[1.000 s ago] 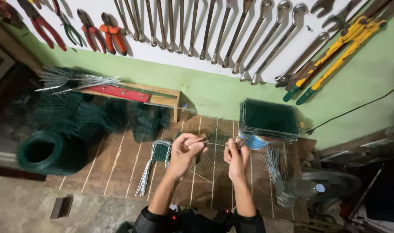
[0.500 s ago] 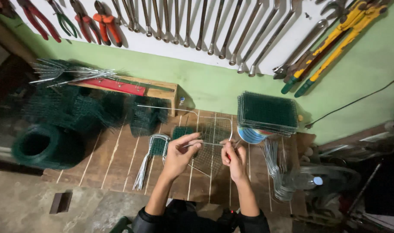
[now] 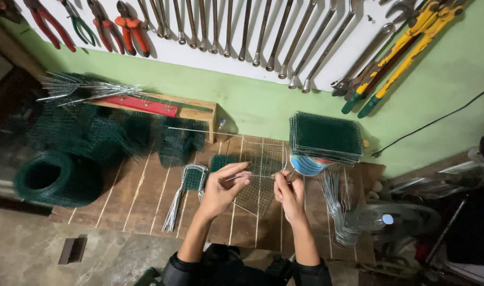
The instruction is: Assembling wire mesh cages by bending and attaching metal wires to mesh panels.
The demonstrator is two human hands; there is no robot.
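Head view: 2 hands, left hand [image 3: 219,191] and right hand [image 3: 288,193], pinch 1 wire [image 3: 255,176].

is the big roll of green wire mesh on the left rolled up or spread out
Rolled up: the dark green wire mesh roll lies coiled on the wooden floor, hollow centre showing.

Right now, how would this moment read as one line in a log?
left hand: pinching thin wire | right hand: gripping wire's other end | beneath: green mesh panel on wooden board | nearby: stacked mesh panels

A workshop: wrenches [image 3: 263,32], pliers [image 3: 131,26] and bolt cutters [image 3: 401,53] hang on the wall above a wooden workbench [image 3: 141,196].
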